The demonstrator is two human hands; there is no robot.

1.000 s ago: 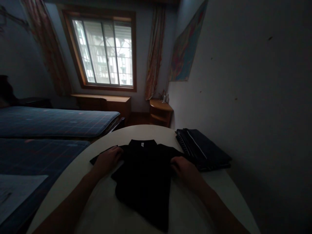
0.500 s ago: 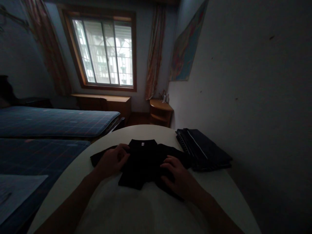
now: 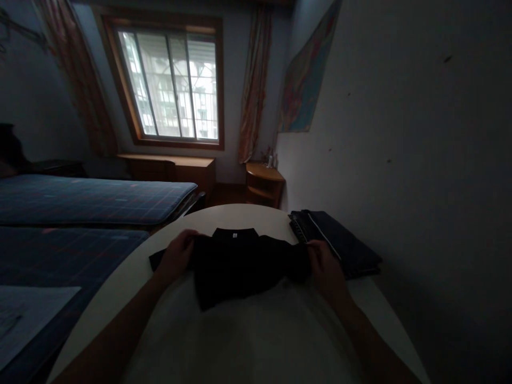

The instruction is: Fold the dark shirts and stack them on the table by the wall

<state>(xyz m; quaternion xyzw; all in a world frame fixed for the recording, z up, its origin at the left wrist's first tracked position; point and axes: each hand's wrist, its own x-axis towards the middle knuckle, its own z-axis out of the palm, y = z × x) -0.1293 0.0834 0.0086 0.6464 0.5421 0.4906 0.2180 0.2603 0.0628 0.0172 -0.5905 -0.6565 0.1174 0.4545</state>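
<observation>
A black garment, seemingly a shirt [image 3: 240,264], lies spread on the round white table [image 3: 240,341], its collar and small pale label facing the far side. My left hand [image 3: 178,255] pinches the cloth near the left shoulder, with a bit of black sleeve showing beyond it. On the other side, my right hand [image 3: 323,261] is closed on the end of the right sleeve. The lower edge of the shirt hangs loose toward me and is slightly blurred. Dark folded clothes [image 3: 340,242] lie in a stack just beyond my right hand.
To the left are beds with blue checked mattresses [image 3: 96,200], one bearing a pale sheet [image 3: 32,314]. A wall [image 3: 420,202] runs close along the right. Past the table stand a corner shelf [image 3: 264,173] and a wooden desk [image 3: 196,165] under the window [image 3: 172,85].
My right hand has moved right and away from me, from over the shirt to its sleeve end. My left hand has shifted slightly left and grips the cloth; the shirt's lower part has moved.
</observation>
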